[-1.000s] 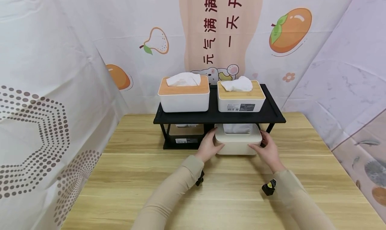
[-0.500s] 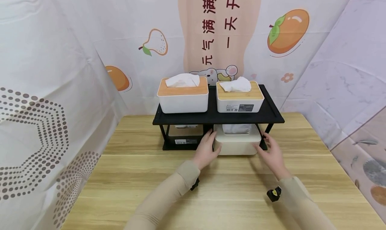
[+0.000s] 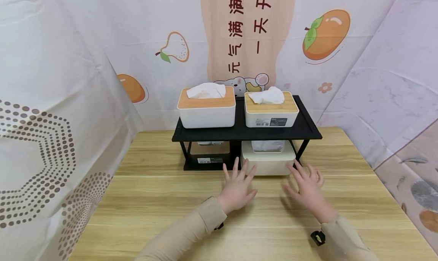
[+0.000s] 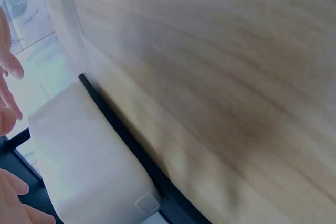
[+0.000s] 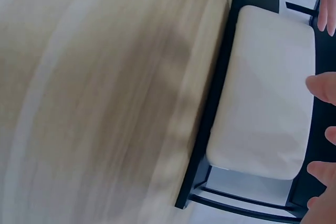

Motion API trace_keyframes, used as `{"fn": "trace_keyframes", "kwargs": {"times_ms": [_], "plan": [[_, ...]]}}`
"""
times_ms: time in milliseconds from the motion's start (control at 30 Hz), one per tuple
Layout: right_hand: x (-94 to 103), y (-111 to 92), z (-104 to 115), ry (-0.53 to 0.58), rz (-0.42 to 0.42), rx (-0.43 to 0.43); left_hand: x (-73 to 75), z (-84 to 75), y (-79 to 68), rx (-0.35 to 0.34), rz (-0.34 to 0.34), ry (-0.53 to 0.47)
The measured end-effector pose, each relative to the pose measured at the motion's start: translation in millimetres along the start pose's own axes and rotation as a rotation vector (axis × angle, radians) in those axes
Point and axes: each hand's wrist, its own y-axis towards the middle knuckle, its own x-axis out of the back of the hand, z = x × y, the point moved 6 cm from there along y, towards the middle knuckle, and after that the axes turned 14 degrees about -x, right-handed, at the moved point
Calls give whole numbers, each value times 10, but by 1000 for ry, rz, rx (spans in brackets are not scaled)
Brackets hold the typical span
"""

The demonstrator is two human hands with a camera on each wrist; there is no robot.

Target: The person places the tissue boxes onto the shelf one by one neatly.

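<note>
A cream tissue box [image 3: 268, 166] stands on the lower right level of a black two-tier rack [image 3: 239, 133], a white tissue showing in its top opening. My left hand [image 3: 237, 190], fingers spread, hovers over the table just in front of the box's left side. Off the box's front right corner is my right hand [image 3: 309, 190], fingers parted and holding nothing. In the left wrist view the cream box [image 4: 92, 156] appears with fingertips at the left edge. The right wrist view shows the same box [image 5: 265, 93] within the rack, fingers apart from it.
On the rack's top stand a white tissue box [image 3: 207, 117] with an orange-brown lid and another [image 3: 272, 119] with a light wooden lid. A black tissue box [image 3: 219, 160] sits lower left. The wooden table [image 3: 150, 200] extends around, backed by printed cloth [image 3: 164, 82].
Both hands have let go of the cream tissue box's sides and drawn back toward the person, fingers spreading. The box stays in place on the rack.
</note>
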Motion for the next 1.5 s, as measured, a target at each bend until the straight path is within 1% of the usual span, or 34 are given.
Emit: {"fn": "trace_keyframes", "kwargs": {"times_ms": [100, 167, 300, 400, 600, 733, 833, 900, 1067, 1300, 1500], "plan": [[-65, -20, 4, -51, 47, -13, -60, -6, -10, 10, 15, 15], [-98, -32, 4, -75, 62, -19, -106, -2, -14, 13, 21, 15], [-151, -46, -3, -89, 89, -27, -173, 19, -16, 20, 21, -3], [-178, -35, -16, -82, 106, -30, -205, 46, 10, 27, 13, -9], [-236, 56, -49, -91, 130, -37, -258, 134, 116, 50, 24, 37], [-265, 132, -62, -101, 153, -48, -285, 179, 198, 70, 37, 33], [-295, 182, -67, -117, 174, -64, -306, 201, 249, 74, 41, 36], [-322, 214, -76, -127, 185, -73, -312, 211, 280, 72, 35, 59], [-371, 278, -92, -143, 194, -84, -344, 246, 336, 86, 36, 83], [-391, 312, -81, -146, 189, -82, -343, 295, 364, 118, 71, 36], [-386, 304, -85, -142, 180, -84, -313, 308, 330, 122, 85, 3]]}}
